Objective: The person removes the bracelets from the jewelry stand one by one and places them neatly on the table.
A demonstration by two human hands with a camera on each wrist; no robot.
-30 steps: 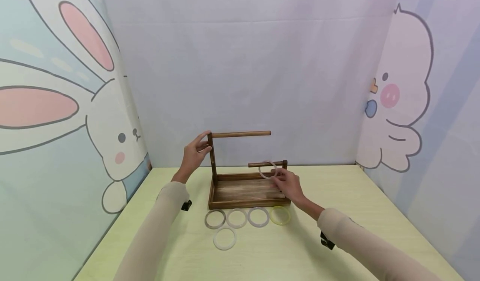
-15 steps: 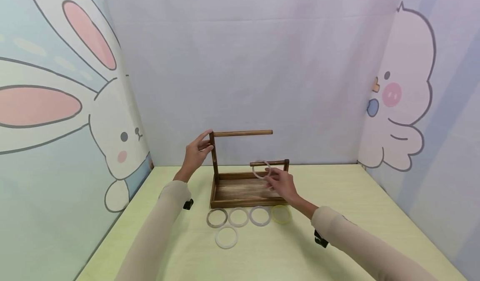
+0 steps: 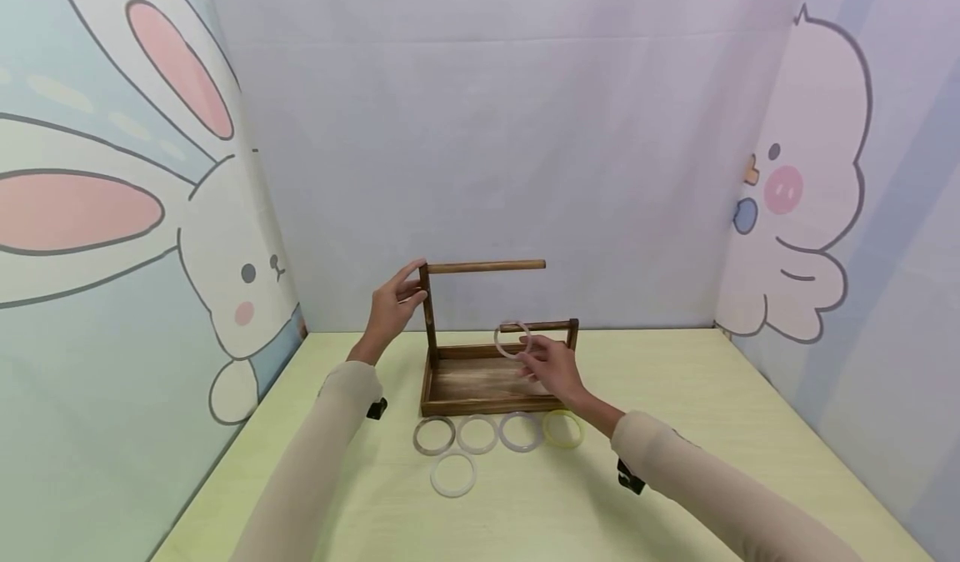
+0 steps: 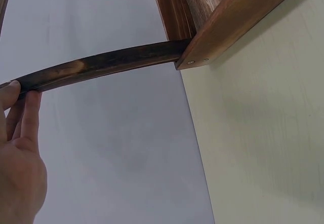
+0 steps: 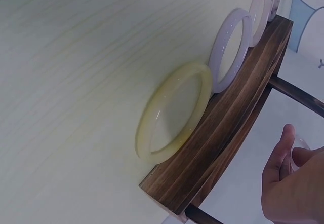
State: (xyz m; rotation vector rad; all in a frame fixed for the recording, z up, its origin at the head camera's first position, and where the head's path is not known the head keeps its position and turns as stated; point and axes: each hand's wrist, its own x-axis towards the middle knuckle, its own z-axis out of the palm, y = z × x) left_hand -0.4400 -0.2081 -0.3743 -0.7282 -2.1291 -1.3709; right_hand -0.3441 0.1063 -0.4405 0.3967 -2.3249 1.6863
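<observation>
A brown wooden rack (image 3: pixel 487 408) stands on the table, a shallow tray with a tall post carrying an upper rod (image 3: pixel 487 267) and a short post carrying a lower rod (image 3: pixel 551 325). My left hand (image 3: pixel 388 310) grips the top of the tall post (image 4: pixel 101 67) between thumb and fingers. With thumb and fingers my right hand (image 3: pixel 557 368) pinches a pale translucent bangle (image 3: pixel 497 345) at the free left end of the lower rod. The bangle appears to encircle the rod near its tip. Fingers mostly cover that bangle in the right wrist view.
Before the tray lie a grey-brown bangle (image 3: pixel 434 453), a pale pink bangle (image 3: pixel 477 452), a lavender bangle (image 3: pixel 520 449) and a yellow bangle (image 3: pixel 562 446). A white bangle (image 3: pixel 453 495) lies nearer. Cartoon-printed cloth walls (image 3: pixel 487 170) enclose the table.
My right hand has moved left with the pale bangle, from the middle of the lower rod to its free end. The left hand keeps its grip on the tall post.
</observation>
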